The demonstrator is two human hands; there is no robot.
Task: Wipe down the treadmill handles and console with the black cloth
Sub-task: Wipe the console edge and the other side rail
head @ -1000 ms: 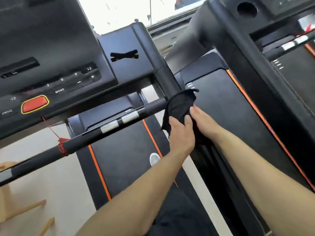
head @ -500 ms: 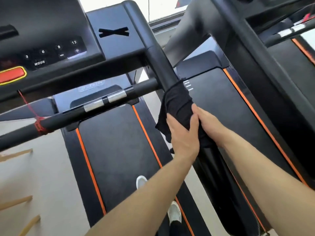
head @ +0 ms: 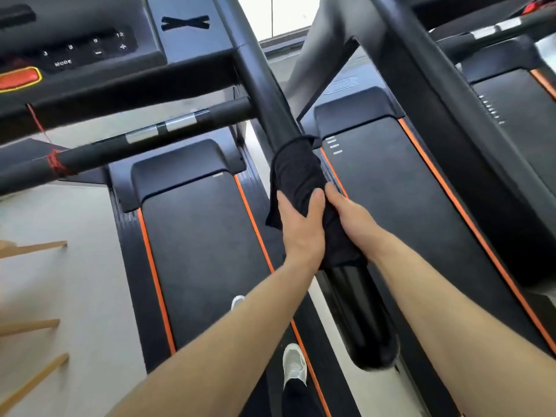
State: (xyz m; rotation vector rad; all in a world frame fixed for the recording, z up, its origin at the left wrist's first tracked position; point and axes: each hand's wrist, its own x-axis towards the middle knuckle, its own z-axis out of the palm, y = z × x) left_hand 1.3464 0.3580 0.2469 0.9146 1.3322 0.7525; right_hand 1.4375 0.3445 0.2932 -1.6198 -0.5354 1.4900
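Observation:
The black cloth (head: pixel 296 173) is wrapped around the treadmill's right side handle (head: pixel 261 82), a thick black bar running from the console down toward me. My left hand (head: pixel 302 228) grips the cloth from the left, thumb over the top. On the bar's right side my right hand (head: pixel 350 216) clasps the same cloth. Below the hands the bare end of the handle (head: pixel 365 332) shows. The console (head: pixel 81 46), with its button panel and red stop button (head: pixel 18 78), sits at the top left.
A cross handlebar (head: pixel 156 133) with silver sensor plates and red cord runs left under the console. The belt (head: pixel 210 251) with orange stripes lies below, my white shoe (head: pixel 294 367) on it. A second treadmill (head: pixel 421 191) stands close on the right. Wooden legs (head: pixel 33 245) show at left.
Both hands have slid the cloth down the side handle toward me, away from the joint with the cross bar. The view has tilted downward.

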